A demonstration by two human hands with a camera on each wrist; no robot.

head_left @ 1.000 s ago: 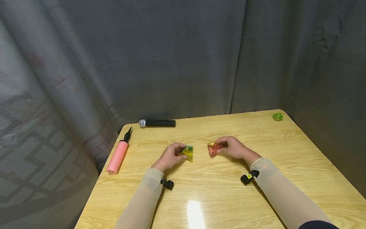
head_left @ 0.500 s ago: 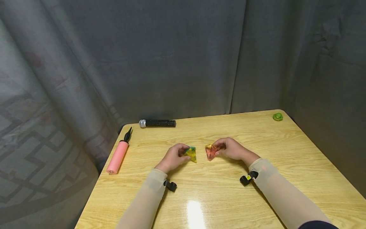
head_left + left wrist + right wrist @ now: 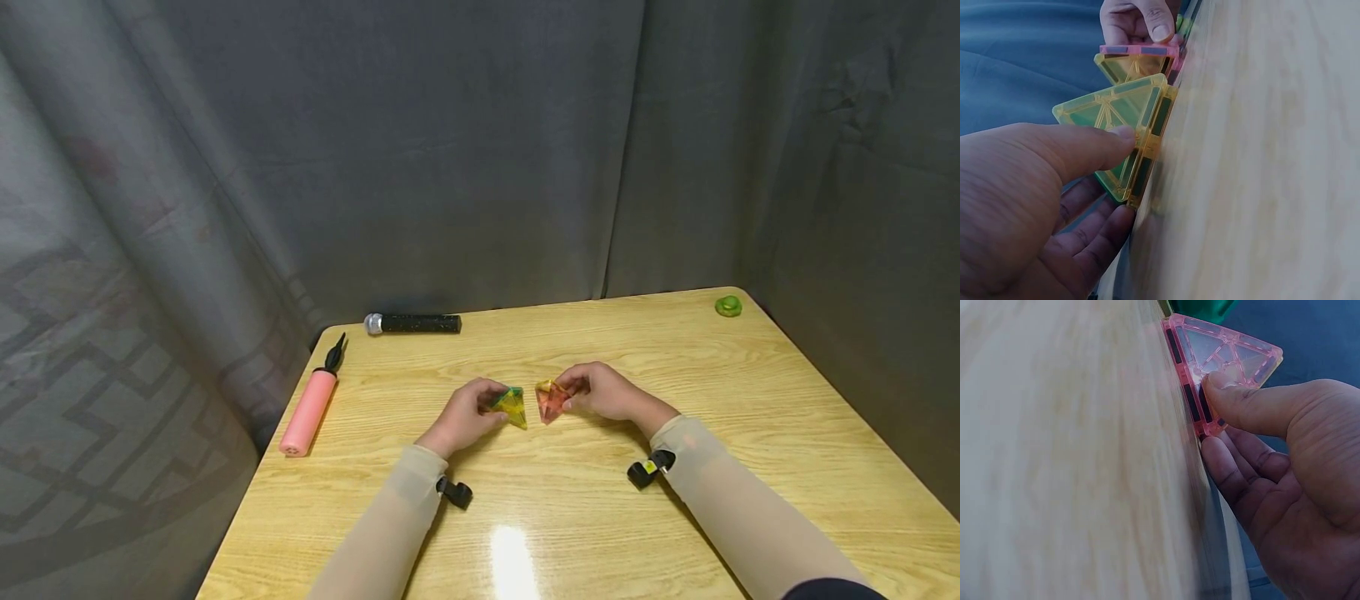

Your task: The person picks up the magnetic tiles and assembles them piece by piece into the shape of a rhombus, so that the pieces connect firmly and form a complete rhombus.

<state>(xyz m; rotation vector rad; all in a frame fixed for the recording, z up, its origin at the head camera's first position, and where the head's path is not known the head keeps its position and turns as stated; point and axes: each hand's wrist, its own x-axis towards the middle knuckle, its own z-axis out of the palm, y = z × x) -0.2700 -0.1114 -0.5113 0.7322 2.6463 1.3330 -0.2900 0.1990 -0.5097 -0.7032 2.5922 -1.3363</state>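
Near the middle of the table, my left hand [image 3: 467, 418] pinches a translucent yellow-and-green triangular magnetic tile piece [image 3: 514, 408]. In the left wrist view, the thumb lies across the yellow face of that tile piece [image 3: 1100, 103], and its lower edge is on or close to the wood. My right hand [image 3: 609, 392] pinches a pink-and-yellow triangular magnetic tile piece [image 3: 550, 405]. The right wrist view has the thumb pressing the pink face of this piece [image 3: 1225, 347], with fingers behind it. The two pieces stand tilted, facing each other across a narrow gap.
A black microphone [image 3: 414, 323] with a silver head lies along the back edge of the wooden table [image 3: 585, 517]. At the left edge is a pink hand pump [image 3: 311, 412] with a black nozzle. A small green object [image 3: 728, 306] sits in the back right corner.
My left hand has moved rightward with the yellow-and-green tile piece, and my right hand slightly leftward with the pink-and-yellow one. The gap between the pieces has narrowed.
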